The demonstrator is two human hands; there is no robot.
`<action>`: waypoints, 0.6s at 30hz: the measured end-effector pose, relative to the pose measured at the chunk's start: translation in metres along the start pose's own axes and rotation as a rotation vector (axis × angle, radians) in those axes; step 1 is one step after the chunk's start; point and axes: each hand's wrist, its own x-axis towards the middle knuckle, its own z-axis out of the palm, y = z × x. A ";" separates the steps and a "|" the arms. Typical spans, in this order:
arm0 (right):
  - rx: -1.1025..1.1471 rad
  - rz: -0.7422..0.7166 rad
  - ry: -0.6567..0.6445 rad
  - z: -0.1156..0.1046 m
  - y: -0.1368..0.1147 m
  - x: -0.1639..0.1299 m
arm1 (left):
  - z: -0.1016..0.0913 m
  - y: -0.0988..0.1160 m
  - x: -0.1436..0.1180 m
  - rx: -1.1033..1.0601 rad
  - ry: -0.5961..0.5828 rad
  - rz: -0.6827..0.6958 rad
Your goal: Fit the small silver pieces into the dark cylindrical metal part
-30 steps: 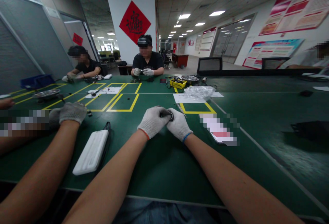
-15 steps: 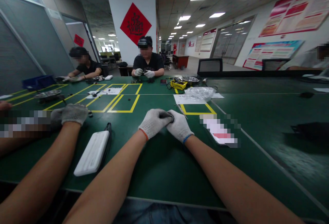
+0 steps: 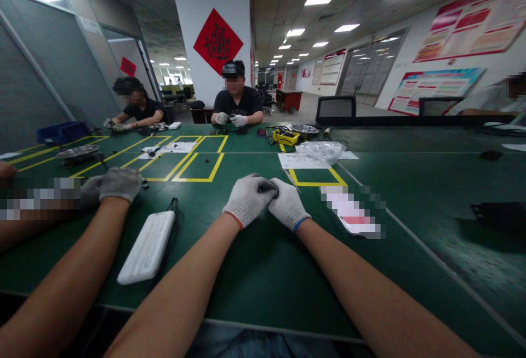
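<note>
My left hand (image 3: 246,200) and my right hand (image 3: 288,204), both in white knit gloves, meet above the green table (image 3: 255,270). Between their fingertips they pinch a small dark part (image 3: 268,186); most of it is hidden by the fingers. A thin metal tool (image 3: 290,178) lies on the table just beyond my right hand.
A white power bank (image 3: 146,247) with a black cable lies at my left. A co-worker's gloved hand (image 3: 119,183) rests further left. Yellow taped boxes (image 3: 199,166), a clear plastic bag (image 3: 320,151), a yellow tool (image 3: 286,137) and two seated people lie beyond.
My hands stay together on the dark part, fingers shifting slightly over it. The view has tilted a little.
</note>
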 end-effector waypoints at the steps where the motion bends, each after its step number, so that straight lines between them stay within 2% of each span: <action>1: 0.012 0.003 0.001 0.000 0.001 0.000 | 0.000 -0.001 0.000 0.007 -0.012 0.020; 6: 0.077 0.055 0.027 -0.001 0.005 0.002 | -0.001 -0.005 -0.003 0.075 -0.080 0.195; 10: 0.184 0.080 0.075 -0.003 0.007 0.003 | 0.001 -0.002 -0.008 0.227 -0.065 0.315; 14: 0.265 0.116 0.095 -0.001 0.010 0.005 | 0.004 -0.001 -0.009 0.249 -0.040 0.359; 18: 0.333 0.120 0.070 0.003 0.014 0.007 | 0.012 -0.008 -0.008 0.118 -0.017 0.311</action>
